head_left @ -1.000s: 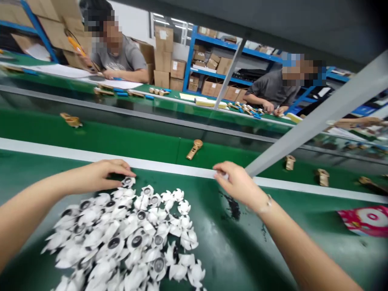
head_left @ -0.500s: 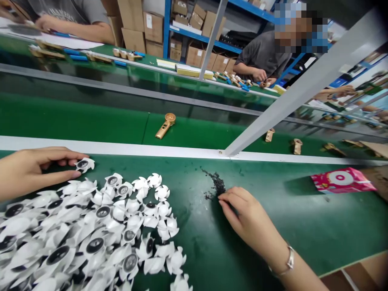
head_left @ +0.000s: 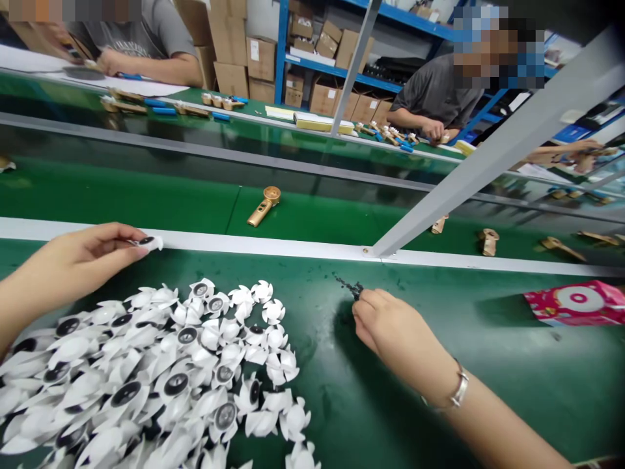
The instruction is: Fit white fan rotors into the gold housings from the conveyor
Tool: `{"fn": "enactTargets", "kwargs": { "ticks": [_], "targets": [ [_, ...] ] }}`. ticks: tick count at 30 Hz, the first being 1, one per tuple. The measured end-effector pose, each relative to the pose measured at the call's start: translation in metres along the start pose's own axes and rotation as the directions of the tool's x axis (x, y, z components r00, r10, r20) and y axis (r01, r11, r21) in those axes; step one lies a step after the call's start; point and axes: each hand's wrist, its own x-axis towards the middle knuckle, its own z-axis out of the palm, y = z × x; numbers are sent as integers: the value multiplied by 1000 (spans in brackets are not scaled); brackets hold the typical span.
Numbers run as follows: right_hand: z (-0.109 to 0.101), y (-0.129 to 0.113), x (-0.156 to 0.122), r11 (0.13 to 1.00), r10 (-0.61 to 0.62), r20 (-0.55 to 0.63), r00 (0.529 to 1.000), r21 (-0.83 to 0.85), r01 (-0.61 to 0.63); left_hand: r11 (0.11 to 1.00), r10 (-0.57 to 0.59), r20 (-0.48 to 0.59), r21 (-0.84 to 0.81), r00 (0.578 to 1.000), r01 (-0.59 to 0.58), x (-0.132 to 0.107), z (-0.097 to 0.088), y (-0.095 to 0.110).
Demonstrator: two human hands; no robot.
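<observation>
One white plastic fan rotor [head_left: 149, 243] is grasped by the left hand [head_left: 83, 260], near the pile of rotors [head_left: 180, 365] on the green conveyor belt [head_left: 512, 339]. The right hand [head_left: 398, 335] is curled against scattered black granules [head_left: 347, 285]; any grip cannot be confirmed.

Your green bench top [head_left: 415, 417] carries a heap of white plastic fan-shaped parts [head_left: 161, 365], most with a dark round centre, plus a small scatter of black granules [head_left: 349, 285] and a pink packet [head_left: 579, 304]. Past the white rail [head_left: 244, 240], your green conveyor belt [head_left: 122, 198] holds 1 gold handle [head_left: 263, 206] and several tan pieces [head_left: 488, 242].
</observation>
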Motion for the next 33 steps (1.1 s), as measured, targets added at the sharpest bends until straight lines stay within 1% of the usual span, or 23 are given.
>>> {"fn": "enactTargets", "kwargs": {
  "ticks": [2, 3, 4, 5, 6, 7, 8, 9, 11, 13, 16, 17, 19, 22, 27, 29, 33],
  "targets": [
    [-11, -13, 12, 997, -18, -32, 999, 76, 21, 994, -45, -16, -96, 999, 44, -10, -7, 12],
    [-18, -23, 20, 986, -33, -66, 997, 163, 44, 985, -45, 6, -167, 999, 46, -19, -9, 22],
    [-25, -35, 28, 957, -48, -113, 993, 279, 78, 971, -8, 48, -240, 999, 19, -31, -10, 34],
    [-32, -48, 38, 905, -63, -161, 985, 408, 124, 956, 21, 77, -293, 997, 2, -44, -9, 48],
    [-38, -62, 47, 831, -78, -203, 976, 527, 177, 950, 66, 149, -311, 987, -17, -58, -6, 63],
    [-43, -76, 56, 751, -98, -231, 968, 621, 224, 937, 148, 196, -341, 970, -74, -72, -2, 77],
    [-46, -88, 64, 683, -127, -244, 962, 682, 263, 918, 231, 254, -376, 939, -124, -84, 2, 90],
    [-47, -99, 71, 643, -159, -242, 957, 710, 287, 884, 322, 265, -427, 909, -189, -95, 7, 100],
    [-43, -113, 80, 593, -185, -236, 954, 747, 300, 824, 424, 301, -520, 854, -226, -109, 15, 112],
    [-36, -118, 85, 558, -154, -222, 963, 785, 271, 769, 490, 271, -583, 829, -264, -116, 19, 114],
    [-26, -116, 85, 519, -93, -187, 978, 829, 208, 711, 559, 199, -614, 805, -342, -117, 20, 105],
    [-24, -115, 85, 514, -85, -188, 978, 833, 205, 693, 575, 185, -628, 797, -354, -117, 21, 102],
    [-22, -113, 84, 517, -85, -218, 972, 825, 230, 657, 580, 172, -676, 796, -333, -116, 23, 98],
    [-22, -113, 84, 557, -108, -269, 957, 781, 283, 625, 559, 164, -727, 813, -283, -115, 24, 96],
    [-24, -117, 84, 631, -117, -304, 946, 713, 307, 630, 569, 145, -710, 810, -315, -115, 24, 95],
    [-23, -119, 83, 657, -105, -327, 939, 686, 313, 633, 562, 136, -706, 816, -319, -115, 24, 94],
    [-22, -121, 83, 713, -68, -354, 933, 637, 293, 616, 547, 126, -730, 828, -296, -115, 24, 94]
  ]
}}
